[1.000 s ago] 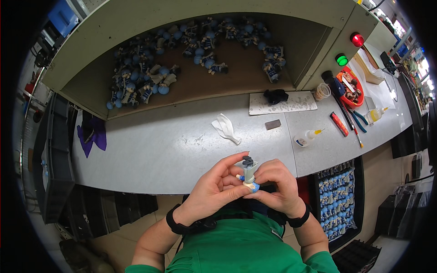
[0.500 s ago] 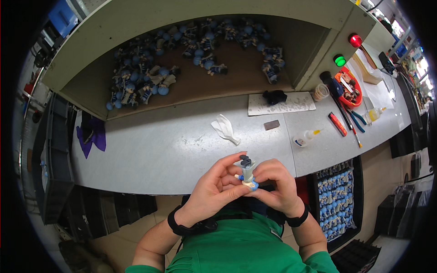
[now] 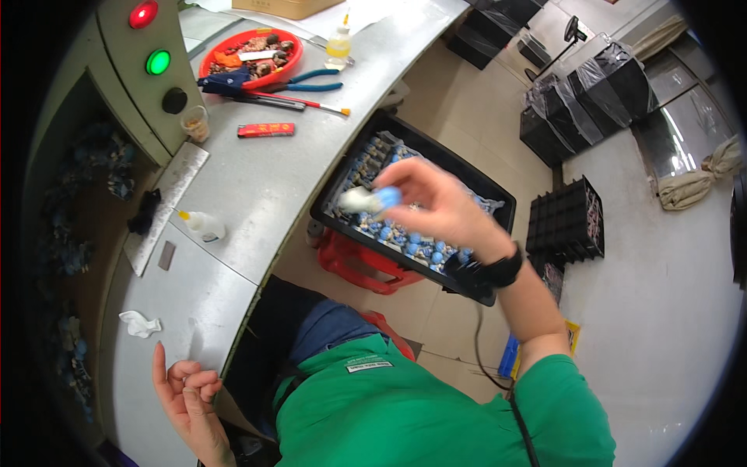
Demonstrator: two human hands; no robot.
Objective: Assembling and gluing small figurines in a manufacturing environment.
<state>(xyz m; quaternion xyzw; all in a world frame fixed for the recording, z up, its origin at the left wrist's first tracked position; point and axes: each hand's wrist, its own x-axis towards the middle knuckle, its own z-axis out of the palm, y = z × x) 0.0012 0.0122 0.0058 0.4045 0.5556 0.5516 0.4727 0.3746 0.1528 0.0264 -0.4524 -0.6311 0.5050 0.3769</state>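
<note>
In my right hand (image 3: 443, 204) is a small figurine (image 3: 361, 201) with a blue head and a pale body, blurred by motion. The hand pinches it by the blue end, above a black tray (image 3: 481, 289). Rows of similar blue-and-white figurines (image 3: 416, 247) fill that tray. My left hand (image 3: 191, 401) is at the near edge of the grey worktable (image 3: 257, 198), its index finger stretched out and the others loosely bent, holding nothing. Nearest to it on the table lies a crumpled white cloth (image 3: 140, 324).
The tray rests on a red stool (image 3: 362, 268). On the table are a glue bottle (image 3: 206, 226), a small grey block (image 3: 166, 255), blue-handled pliers (image 3: 319, 78), a brush (image 3: 319, 107) and a red bowl (image 3: 289, 68). A cabinet (image 3: 128, 101) holding figurines borders the left; black crates (image 3: 572, 222) stand right.
The view has swung right toward the tray. My right hand has carried the figurine from above the table edge to over the tray; my left hand has let go of it.
</note>
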